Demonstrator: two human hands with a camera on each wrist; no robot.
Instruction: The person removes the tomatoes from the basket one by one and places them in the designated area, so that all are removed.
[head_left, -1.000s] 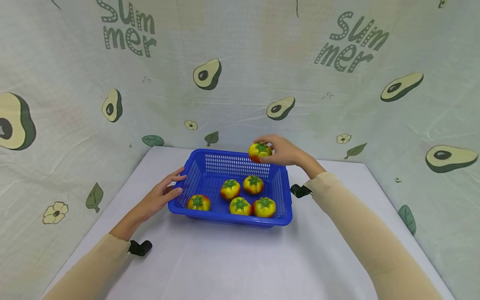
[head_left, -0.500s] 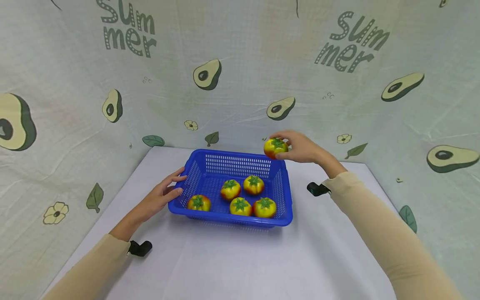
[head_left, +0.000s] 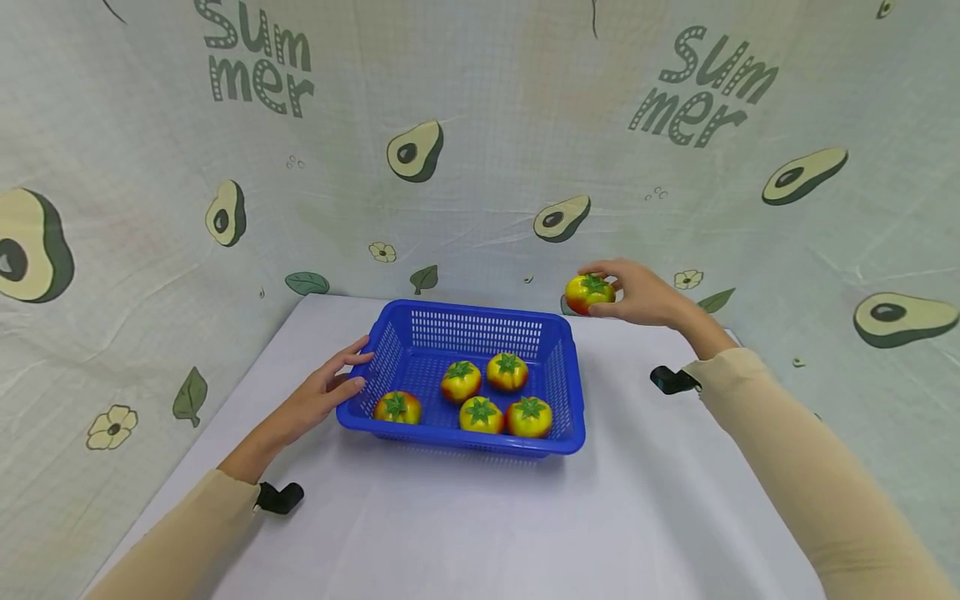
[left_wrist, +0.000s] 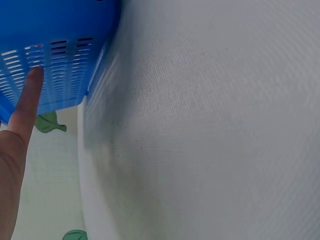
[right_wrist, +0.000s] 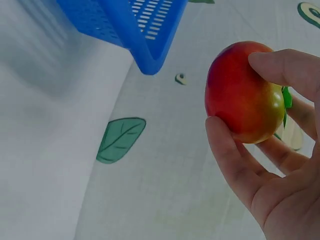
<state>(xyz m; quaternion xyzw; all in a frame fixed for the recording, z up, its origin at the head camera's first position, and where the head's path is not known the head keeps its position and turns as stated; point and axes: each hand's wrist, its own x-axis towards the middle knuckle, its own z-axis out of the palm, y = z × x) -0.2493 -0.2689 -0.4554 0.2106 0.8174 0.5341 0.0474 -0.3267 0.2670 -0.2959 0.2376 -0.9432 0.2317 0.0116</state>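
The fruit [head_left: 588, 295], pinched in the right hand [head_left: 643, 297], has moved clear of the blue basket [head_left: 450, 436] toward two o'clock, lift-out judged complete; five fruits [head_left: 528, 417] remain inside, left hand [head_left: 321, 388] open-fingered at nine o'clock.

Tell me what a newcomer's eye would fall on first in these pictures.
Probably the blue basket near the head view's centre, on the white table, with five yellow-red fruits inside. Next, a matching fruit held in the right hand, off the basket's far right corner. Behind hangs a pale avocado-print cloth.
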